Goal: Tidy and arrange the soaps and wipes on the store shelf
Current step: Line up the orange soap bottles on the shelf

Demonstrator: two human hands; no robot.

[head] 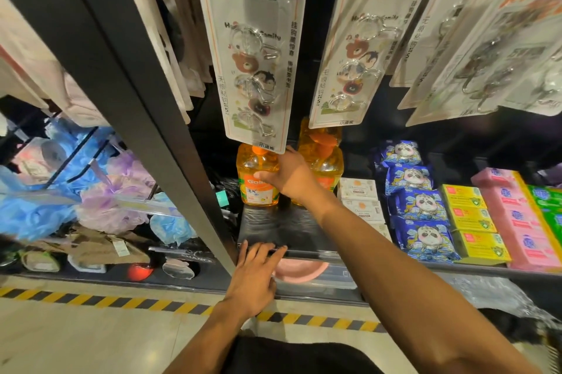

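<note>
The black store shelf (289,230) in front of you carries it all. From its right end come a row of pink wrapped soap bars (517,221), a row of yellow boxed soaps (470,217), a column of blue panda-printed wipe packs (421,204) and a row of white soap boxes (359,191), all lying fairly even. At the left end, under the hanging white hook cards (252,54), two clear orange pump bottles of liquid soap stand upright. The left orange bottle (254,191) is the one in hand, and the right orange bottle (330,163) stands just beside it, a little further back. Your right grip (289,176) is wrapped round the left bottle's shoulder, thumb at the top of the label. Your left grip (255,277) is released, fingers flat on the shelf's front edge. You seem to be squaring up the bottles. Next, I judge, you need to slide or turn this bottle so that its label faces front and it lines up with its neighbour, with the pump kept clear of the card above.
</note>
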